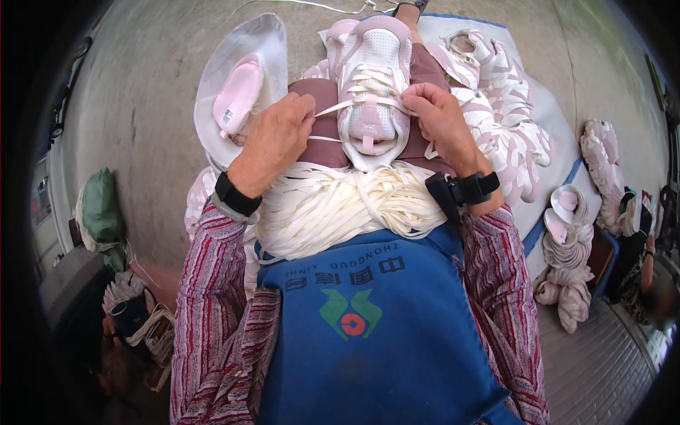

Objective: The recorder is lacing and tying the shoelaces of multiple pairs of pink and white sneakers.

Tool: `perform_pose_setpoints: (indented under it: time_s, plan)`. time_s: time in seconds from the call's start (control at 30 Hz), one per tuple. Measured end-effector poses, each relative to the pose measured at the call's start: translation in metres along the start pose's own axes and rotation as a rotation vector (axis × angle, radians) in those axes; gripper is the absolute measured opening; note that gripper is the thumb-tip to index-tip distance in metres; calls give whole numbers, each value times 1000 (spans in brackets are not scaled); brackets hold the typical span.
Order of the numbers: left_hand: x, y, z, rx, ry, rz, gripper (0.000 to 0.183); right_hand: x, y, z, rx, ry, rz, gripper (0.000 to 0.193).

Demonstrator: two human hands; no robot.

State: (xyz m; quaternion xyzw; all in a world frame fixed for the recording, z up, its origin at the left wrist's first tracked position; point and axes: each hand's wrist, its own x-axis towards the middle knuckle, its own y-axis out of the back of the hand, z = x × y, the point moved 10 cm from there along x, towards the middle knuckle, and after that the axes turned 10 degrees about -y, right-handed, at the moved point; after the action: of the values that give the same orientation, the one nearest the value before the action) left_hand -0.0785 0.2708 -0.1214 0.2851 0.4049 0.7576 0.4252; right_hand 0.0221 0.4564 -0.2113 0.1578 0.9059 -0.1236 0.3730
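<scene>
On my lap rests a pink-and-white sneaker (375,64), its toe pointing away from me. A cream shoelace (372,81) criss-crosses its upper. Left of the tongue, my left hand (273,142) is closed on one end of the shoelace, pulled out taut. My right hand (443,124) pinches the other end at the shoe's right edge. A loose strand also shows below my left fingers. Against my blue apron (340,368) lies a thick bundle of cream laces (333,205). Beside my left hand is a white bowl-shaped piece (265,39) with a pink insole-like pad (237,95) in it.
Many pink-and-white sneakers (503,106) are heaped on a pale, blue-edged sheet (559,134) at the right. Farther right stand stacked shoe parts (567,241) and another person (641,269). A green sack (103,209) and a container with cords (134,312) are at the left.
</scene>
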Motion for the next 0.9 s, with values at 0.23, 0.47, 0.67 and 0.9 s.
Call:
perform_pose_setpoints:
  time_s: [0.23,0.47,0.67,0.9]
  plan:
    - [1,-11,-1,-37,15,-12,5,-21,-9,-28,-556,274,164,28]
    - [-1,-13,-3,-62,35,48,10,-28,-10,-40,-545,397,232,25]
    - [-3,-16,-4,-40,40,86,10,-27,-14,-52,-597,505,329,21]
    - [-4,-13,-2,-55,13,118,12,-9,-8,-41,-385,394,152,17]
